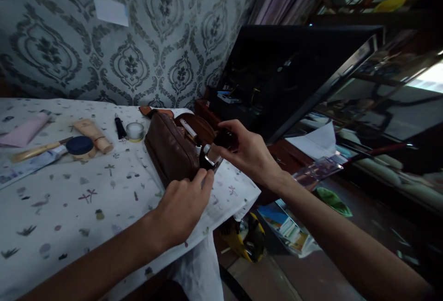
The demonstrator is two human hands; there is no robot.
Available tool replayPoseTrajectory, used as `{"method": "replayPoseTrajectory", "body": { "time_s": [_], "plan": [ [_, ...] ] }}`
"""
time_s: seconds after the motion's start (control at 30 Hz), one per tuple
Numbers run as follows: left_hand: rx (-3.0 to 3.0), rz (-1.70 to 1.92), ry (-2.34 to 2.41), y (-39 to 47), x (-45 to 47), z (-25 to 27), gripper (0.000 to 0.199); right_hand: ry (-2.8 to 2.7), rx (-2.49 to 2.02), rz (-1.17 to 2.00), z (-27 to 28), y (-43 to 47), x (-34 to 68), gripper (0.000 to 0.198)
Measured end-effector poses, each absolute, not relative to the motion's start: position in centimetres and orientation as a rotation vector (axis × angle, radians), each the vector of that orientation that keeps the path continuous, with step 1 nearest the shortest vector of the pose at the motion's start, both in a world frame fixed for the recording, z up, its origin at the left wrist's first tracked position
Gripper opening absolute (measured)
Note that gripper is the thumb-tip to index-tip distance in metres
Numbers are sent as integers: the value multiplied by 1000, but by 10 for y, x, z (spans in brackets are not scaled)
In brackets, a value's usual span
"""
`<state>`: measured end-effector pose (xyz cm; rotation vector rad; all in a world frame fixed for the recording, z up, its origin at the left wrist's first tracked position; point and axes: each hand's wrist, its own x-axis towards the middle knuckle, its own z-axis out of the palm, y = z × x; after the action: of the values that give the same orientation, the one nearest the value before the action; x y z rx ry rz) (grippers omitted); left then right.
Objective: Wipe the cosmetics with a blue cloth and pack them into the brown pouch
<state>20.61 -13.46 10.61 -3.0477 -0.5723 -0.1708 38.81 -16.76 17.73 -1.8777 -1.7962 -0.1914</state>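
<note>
A brown leather pouch point(171, 151) lies open on the patterned cloth, its lid folded back. Inside it a white tube point(188, 128) and other small items show in part. My left hand point(185, 204) grips the pouch's near end with curled fingers, some of them hidden. Over the pouch's right end, my right hand point(251, 153) is closed on a small glass bottle point(212, 154) with beige contents. A dark part, perhaps its cap, shows between the thumb and fingers.
On the table's left lie a pink tube point(26, 130), a beige tube point(92, 135), a brush point(36, 151), a blue-lidded jar point(79, 146), a clear jar point(134, 132) and a small black tube point(120, 127). A black monitor point(294, 66) stands behind at right. Below is a yellow bag point(254, 239).
</note>
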Motion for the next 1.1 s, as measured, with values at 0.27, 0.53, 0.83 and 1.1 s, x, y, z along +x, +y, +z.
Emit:
{"method": "replayPoseTrajectory", "body": {
  "time_s": [0.27,0.53,0.83,1.1],
  "plan": [
    [-3116,-91,-456,-128,206,95,73,-1926,-1989,-210,179,-157,383,41],
    [-3102,-28,-436,-125,207,94,81,-2123,-2098,-156,164,-153,389,31],
    [-3105,-69,-437,-124,206,92,75,-2208,-2541,-261,180,-146,363,35],
    [-3090,-26,-435,-125,206,95,78,-2248,-2474,-251,170,-145,367,42]
  ]
}}
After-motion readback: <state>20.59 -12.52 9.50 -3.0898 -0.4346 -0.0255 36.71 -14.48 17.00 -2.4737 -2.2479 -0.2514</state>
